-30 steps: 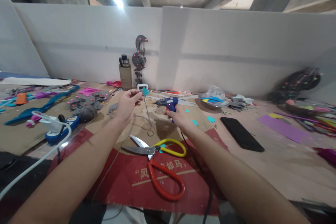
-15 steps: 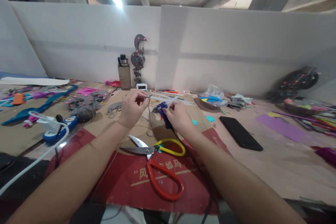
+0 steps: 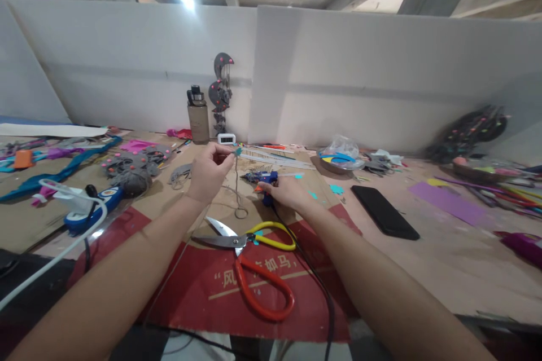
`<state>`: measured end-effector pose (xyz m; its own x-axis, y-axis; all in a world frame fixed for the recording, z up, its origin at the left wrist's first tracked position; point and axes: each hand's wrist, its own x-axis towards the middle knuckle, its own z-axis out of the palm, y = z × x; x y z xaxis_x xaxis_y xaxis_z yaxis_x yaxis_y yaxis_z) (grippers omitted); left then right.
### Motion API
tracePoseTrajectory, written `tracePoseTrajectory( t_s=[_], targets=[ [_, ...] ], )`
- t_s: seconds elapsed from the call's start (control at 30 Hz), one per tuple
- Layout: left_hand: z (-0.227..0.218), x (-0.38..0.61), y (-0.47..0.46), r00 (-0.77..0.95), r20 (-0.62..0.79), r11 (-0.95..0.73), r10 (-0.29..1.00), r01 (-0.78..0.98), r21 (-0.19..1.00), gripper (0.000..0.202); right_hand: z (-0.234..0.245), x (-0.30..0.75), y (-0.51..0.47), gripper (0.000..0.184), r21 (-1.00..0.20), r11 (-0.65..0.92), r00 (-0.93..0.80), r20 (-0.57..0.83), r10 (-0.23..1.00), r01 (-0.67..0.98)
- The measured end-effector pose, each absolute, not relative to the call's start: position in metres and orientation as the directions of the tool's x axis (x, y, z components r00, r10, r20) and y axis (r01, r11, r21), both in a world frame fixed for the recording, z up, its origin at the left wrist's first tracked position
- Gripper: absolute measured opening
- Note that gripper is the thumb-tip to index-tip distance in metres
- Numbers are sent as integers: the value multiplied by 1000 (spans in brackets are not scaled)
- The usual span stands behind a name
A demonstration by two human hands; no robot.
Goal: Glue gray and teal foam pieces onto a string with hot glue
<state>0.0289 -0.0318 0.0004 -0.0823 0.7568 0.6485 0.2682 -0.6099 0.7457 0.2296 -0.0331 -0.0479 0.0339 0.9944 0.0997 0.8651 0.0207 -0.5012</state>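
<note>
My left hand (image 3: 209, 171) is closed in a pinch on a small teal piece (image 3: 237, 152). From that piece a grey yarn (image 3: 237, 183) hangs down and ends in a loop on the cardboard. Close by on the right, my right hand (image 3: 285, 190) is wrapped round a blue hot glue gun (image 3: 267, 179), its nozzle pointing left and a finger at the orange trigger. A clear glue stick sticks out of the gun's back. Below both hands lie open scissors (image 3: 239, 241) with one yellow and one red handle.
Under the scissors is red and brown cardboard (image 3: 182, 293). A black phone (image 3: 383, 211) lies at right, teal flower cutouts (image 3: 336, 189) nearer. A bottle (image 3: 197, 115) stands at the back. Left are a blue power strip (image 3: 93, 211) and grey yarn (image 3: 135, 180). The glue gun's cord runs toward the front edge.
My right hand has taken a full grip on the glue gun, which now lies level with its nozzle to the left. My left hand still pinches the teal piece, now more visible.
</note>
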Motion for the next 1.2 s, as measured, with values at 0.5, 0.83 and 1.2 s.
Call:
tracePoseTrajectory(
  t_s=[0.5,0.83,1.2],
  targets=[
    [-5,38,-39,34,669,-636,742,351,687,6,-25,184,-59,27,-909,374,30,386,922,182],
    [-7,45,-44,11,532,-525,847,185,831,12,-19,175,-70,18,-941,333,55,331,942,-50],
    [-8,50,-42,216,315,-276,924,-191,942,23,-17,182,-70,15,-887,405,143,441,886,222]
  ],
)
